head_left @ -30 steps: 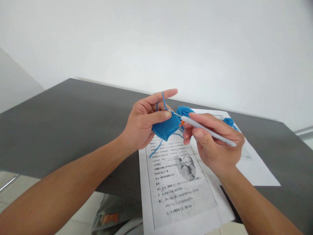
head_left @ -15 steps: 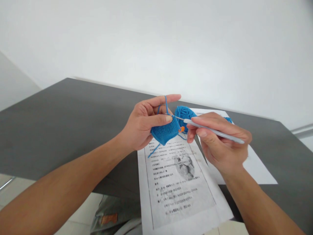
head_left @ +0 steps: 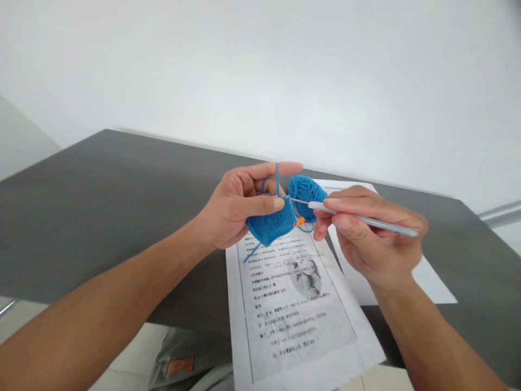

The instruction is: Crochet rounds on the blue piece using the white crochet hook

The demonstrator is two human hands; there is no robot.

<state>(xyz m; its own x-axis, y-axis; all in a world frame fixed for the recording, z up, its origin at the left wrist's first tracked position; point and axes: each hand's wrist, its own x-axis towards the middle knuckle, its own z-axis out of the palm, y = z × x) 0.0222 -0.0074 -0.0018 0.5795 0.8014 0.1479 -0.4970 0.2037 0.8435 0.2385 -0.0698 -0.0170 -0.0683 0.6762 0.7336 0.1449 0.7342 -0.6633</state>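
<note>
My left hand [head_left: 238, 206] pinches a blue crocheted piece [head_left: 271, 225] between thumb and fingers, with blue yarn looped over the outstretched index finger. An orange stitch marker [head_left: 300, 221] hangs at the piece's right edge. My right hand [head_left: 372, 236] grips a light grey crochet hook [head_left: 358, 218], whose metal tip reaches the top edge of the piece. A blue yarn ball [head_left: 306, 191] lies on the table just behind the work. A loose yarn tail dangles below the piece.
A printed sheet [head_left: 293, 304] with text and a picture lies on the dark grey table [head_left: 122, 201] and overhangs its near edge. A second white sheet [head_left: 423, 277] lies under my right hand. A white wall stands behind the table.
Both hands and the crochet work have drifted slightly lower and right in view. The hook has drawn back to the right a little, so its metal shaft shows more.
</note>
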